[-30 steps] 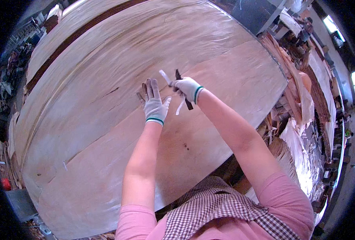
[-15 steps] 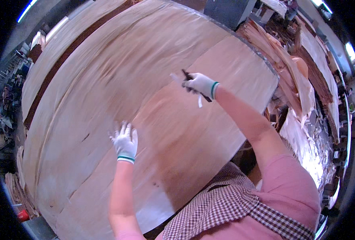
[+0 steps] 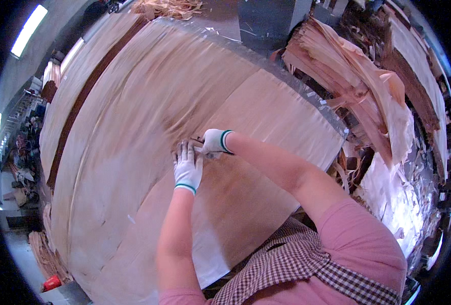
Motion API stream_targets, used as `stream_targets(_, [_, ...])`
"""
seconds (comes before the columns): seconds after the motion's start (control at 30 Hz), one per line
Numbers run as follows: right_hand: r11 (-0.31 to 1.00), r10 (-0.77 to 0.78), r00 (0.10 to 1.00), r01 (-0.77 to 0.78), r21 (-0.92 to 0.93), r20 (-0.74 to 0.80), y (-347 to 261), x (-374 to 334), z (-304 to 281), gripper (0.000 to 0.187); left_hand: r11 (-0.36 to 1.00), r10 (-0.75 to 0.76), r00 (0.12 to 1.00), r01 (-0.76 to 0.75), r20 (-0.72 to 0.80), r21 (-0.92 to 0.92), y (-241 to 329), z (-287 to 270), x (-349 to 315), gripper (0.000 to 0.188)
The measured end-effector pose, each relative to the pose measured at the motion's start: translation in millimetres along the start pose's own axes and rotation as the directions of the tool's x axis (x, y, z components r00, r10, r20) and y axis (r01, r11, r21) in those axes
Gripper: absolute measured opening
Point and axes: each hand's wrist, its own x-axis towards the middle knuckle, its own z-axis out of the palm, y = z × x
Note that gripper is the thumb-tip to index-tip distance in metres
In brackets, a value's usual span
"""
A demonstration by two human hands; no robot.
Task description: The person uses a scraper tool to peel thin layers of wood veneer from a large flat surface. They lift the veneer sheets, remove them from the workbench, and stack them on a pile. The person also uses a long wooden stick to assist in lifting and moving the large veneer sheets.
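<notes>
A broad sheet of pale wood veneer (image 3: pixel 266 117) lies in front of me, with a seam where a pinker piece meets a browner one. My left hand (image 3: pixel 187 169), in a white glove with a green cuff edge, rests on the veneer near that seam, fingers stretched out. Just right of its fingertips is my right hand (image 3: pixel 216 141), gloved alike and closed around a dark slim tool (image 3: pixel 199 139). Most of the tool is hidden by the fingers, so its kind cannot be told. A small white strip (image 3: pixel 131 219) lies on the veneer to the left.
A dark gap (image 3: pixel 90 101) runs between this veneer and another pale sheet at the left. Stacked, ragged veneer (image 3: pixel 347 86) stands at the right, near crumpled shiny sheeting (image 3: pixel 396 195). Wood shavings (image 3: pixel 167 7) lie at the far edge. A red object (image 3: pixel 51 283) sits at lower left.
My right hand has moved left and nearer with the dark tool, up beside my left hand. My left hand has shifted right and slightly farther away. The whole view has turned a little.
</notes>
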Motion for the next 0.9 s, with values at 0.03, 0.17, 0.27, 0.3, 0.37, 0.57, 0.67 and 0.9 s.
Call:
stream_targets(0.03, [0.973,-0.042,0.995,0.02,-0.232,-0.087,10,0,-11,0.033,1.0,0.014,1.0,-0.014,-0.008,0.015,5,0,3,0.059])
stream_targets(0.17, [0.991,-0.02,0.945,-0.026,-0.135,-0.326,65,-12,-87,0.049,1.0,0.0,1.0,0.0,0.003,0.001,12,-16,0,0.058])
stream_targets(0.27, [0.98,0.174,0.874,-0.111,0.163,-0.454,126,-50,-179,0.036,0.978,-0.114,0.989,0.096,0.09,0.183,37,-29,19,0.053])
stream_targets(0.3, [0.99,0.141,0.838,-0.108,0.094,-0.527,165,-49,-208,0.039,0.976,-0.133,0.989,0.118,0.07,0.184,51,-33,33,0.049])
stream_targets(0.37, [0.96,-0.068,0.811,-0.105,-0.26,-0.581,236,-39,-253,0.033,0.997,-0.078,0.994,0.078,0.07,0.009,93,-35,68,0.049])
stream_targets(0.57, [0.66,-0.195,0.873,-0.221,-0.718,-0.447,230,19,-284,0.017,0.905,0.327,0.934,-0.353,-0.14,-0.239,197,18,169,0.054])
stream_targets(0.67, [0.606,-0.202,0.914,-0.165,-0.778,-0.351,227,42,-284,0.013,0.902,0.345,0.929,-0.367,-0.135,-0.226,219,38,190,0.057])
stream_targets(0.9, [0.441,0.117,0.954,0.2,0.875,-0.277,180,16,-279,0.018,0.914,0.33,0.935,-0.35,-0.128,-0.204,218,54,188,0.057])
